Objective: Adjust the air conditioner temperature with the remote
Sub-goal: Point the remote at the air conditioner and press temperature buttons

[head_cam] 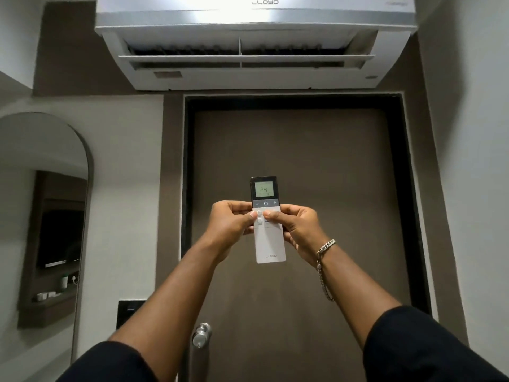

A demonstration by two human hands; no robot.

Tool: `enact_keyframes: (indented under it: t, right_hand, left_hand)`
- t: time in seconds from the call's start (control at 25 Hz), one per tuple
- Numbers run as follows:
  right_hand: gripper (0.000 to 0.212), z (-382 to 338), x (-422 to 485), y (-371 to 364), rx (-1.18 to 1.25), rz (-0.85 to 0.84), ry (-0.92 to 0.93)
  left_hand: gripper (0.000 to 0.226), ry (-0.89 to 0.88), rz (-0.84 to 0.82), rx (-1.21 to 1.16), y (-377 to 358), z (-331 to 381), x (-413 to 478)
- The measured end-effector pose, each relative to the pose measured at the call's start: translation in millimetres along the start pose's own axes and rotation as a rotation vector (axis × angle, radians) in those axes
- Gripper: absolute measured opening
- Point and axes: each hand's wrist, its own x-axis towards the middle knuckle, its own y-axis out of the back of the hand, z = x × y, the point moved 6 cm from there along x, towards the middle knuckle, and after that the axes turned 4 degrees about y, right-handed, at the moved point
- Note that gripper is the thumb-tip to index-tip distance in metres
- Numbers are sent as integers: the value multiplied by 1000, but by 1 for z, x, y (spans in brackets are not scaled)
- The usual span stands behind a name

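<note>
Two hands are gripping the remote [267,220] upright in front of the brown door [297,166], below the air conditioner [253,40]. Left hand [234,226] and right hand [296,226] are wrapping its sides, both thumbs pressing the white buttons. Its display is reading 24, and a chain bracelet [325,248] is hanging from the right wrist.

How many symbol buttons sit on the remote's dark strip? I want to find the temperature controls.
3, in a row under the display of the remote: minus at left, power in the middle, plus at right. The thumbs may hide more buttons lower down.
</note>
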Motion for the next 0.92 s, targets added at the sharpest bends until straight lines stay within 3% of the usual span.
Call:
enact_keyframes:
  t: [0.44,0.68,0.92]
  right_hand:
    - [12,-18,2,4,20,4,42]
    - [28,-22,0,5,6,-1,26]
    - [12,-27,-3,7,-9,6,50]
  left_hand:
    - [14,-52,-11,-21,-3,15,3]
    - [29,-36,-22,-31,-3,15,5]
    - [31,-35,-20,-37,-8,13,5]
